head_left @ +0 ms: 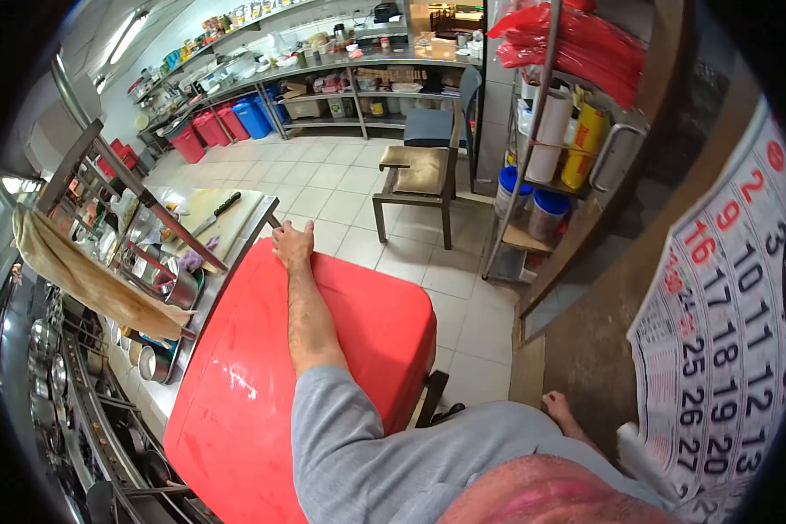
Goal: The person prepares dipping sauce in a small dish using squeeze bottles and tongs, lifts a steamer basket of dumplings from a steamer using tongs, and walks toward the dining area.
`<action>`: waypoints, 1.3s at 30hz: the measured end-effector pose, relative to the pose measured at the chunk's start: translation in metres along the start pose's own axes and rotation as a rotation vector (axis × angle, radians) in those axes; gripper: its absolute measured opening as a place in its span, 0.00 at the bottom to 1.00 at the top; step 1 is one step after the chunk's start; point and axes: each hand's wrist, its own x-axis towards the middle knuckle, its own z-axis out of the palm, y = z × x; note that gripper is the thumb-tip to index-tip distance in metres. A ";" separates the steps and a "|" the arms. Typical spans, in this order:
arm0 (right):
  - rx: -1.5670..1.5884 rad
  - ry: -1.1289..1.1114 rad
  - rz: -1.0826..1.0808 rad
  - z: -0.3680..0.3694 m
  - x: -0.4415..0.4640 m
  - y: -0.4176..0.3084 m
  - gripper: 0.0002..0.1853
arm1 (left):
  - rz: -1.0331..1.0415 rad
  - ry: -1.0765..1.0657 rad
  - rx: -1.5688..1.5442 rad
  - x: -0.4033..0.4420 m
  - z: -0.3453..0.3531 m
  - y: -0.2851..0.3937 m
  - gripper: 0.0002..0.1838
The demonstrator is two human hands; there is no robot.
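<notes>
My left hand (293, 244) rests on the far edge of a large red cooler-like box (236, 375). Its fingers are spread apart at the rim, and the left arm stretches across the flat top. The top looks scuffed and wet in places. Down by my right side, near the brown wooden surface, is my right hand (561, 409). It appears small and partly turned away, so its grip is unclear. Past the left hand, a knife with a black handle (228, 204) lies on a pale cutting board (246, 218).
A calendar (716, 323) hangs close on the right. Beyond it stands a shelf rack with a yellow roll box (585, 147) and red plastic bags (576, 52). A chair (417, 175) stands on the tiled floor. Cloth (87, 279) hangs over a rail at left, above pots.
</notes>
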 end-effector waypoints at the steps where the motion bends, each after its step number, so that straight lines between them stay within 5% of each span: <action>1: -0.024 -0.045 0.009 -0.003 0.033 -0.009 0.15 | -0.009 0.005 0.002 0.006 0.000 0.000 0.34; 6: -0.255 -0.126 -0.307 -0.024 0.182 -0.081 0.14 | -0.149 0.149 0.131 0.038 0.011 -0.015 0.33; 11: -0.236 -0.326 -0.297 -0.054 0.302 -0.166 0.14 | -0.307 0.200 0.289 0.061 0.023 -0.028 0.34; 14: -0.484 -0.193 -0.437 -0.080 0.381 -0.206 0.14 | -0.314 0.225 0.294 0.059 0.020 -0.017 0.33; 19: -0.913 -0.242 -0.307 -0.134 0.473 -0.271 0.18 | -0.326 0.036 0.415 0.061 0.013 -0.011 0.31; 23: -1.191 -0.279 -0.229 -0.159 0.576 -0.237 0.15 | -0.373 0.030 0.633 0.072 0.018 -0.007 0.23; 24: -1.284 -0.404 -0.085 -0.165 0.583 -0.247 0.17 | -0.434 -0.032 0.676 0.083 0.021 -0.011 0.20; 25: -1.442 -0.650 -0.072 -0.146 0.667 -0.166 0.21 | -0.485 -0.095 0.715 0.098 0.026 -0.013 0.18; 29: -1.217 -0.609 0.011 -0.162 0.691 -0.180 0.24 | -0.778 -0.313 0.531 0.160 0.052 -0.013 0.18; 32: -1.166 -0.532 0.018 -0.135 0.711 -0.221 0.23 | -0.775 0.077 0.350 0.191 0.161 -0.040 0.20; 33: -1.147 -0.514 0.015 -0.125 0.717 -0.238 0.22 | -0.799 -0.087 0.282 0.185 0.173 -0.006 0.21; 34: -1.134 -0.493 0.006 -0.112 0.720 -0.256 0.22 | -0.661 -0.132 0.304 0.197 0.294 -0.081 0.22; 36: -1.100 -0.456 -0.016 -0.086 0.733 -0.291 0.22 | -0.457 -0.608 -0.094 0.171 0.386 -0.087 0.24; 37: -1.082 -0.441 -0.027 -0.073 0.739 -0.304 0.21 | -0.723 -0.765 -0.388 0.150 0.394 -0.055 0.25; 39: -1.043 -0.416 -0.036 -0.051 0.748 -0.326 0.21 | -0.682 -1.033 -0.367 0.120 0.417 -0.019 0.25</action>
